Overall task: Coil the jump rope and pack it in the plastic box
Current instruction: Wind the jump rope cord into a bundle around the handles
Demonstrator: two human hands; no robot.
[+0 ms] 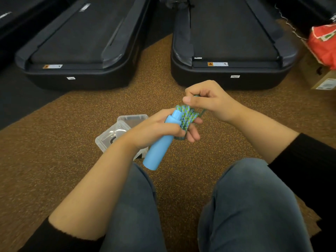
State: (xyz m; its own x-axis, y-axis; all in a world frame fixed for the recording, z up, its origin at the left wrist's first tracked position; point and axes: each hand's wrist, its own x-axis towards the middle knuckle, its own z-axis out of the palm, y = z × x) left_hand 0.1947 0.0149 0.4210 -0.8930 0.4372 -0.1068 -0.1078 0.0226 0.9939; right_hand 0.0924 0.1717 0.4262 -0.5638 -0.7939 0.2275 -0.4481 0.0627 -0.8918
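Observation:
My left hand (160,127) grips the blue jump rope handle (158,151) together with a bundle of blue-green rope coils (187,116) wound near its top. Just above the bundle, my right hand (209,99) pinches a strand of the rope that runs down into the coils. The clear plastic box (132,119) sits open on the floor behind my left wrist, with its clear lid (109,138) lying beside it. My left forearm hides part of both box and lid.
Brown speckled floor (72,142) lies all around. Two black treadmill ends (78,70) (234,68) stand ahead. A cardboard box (321,80) with a red bag (325,46) on it is at the right edge. My knees in jeans (251,206) fill the bottom.

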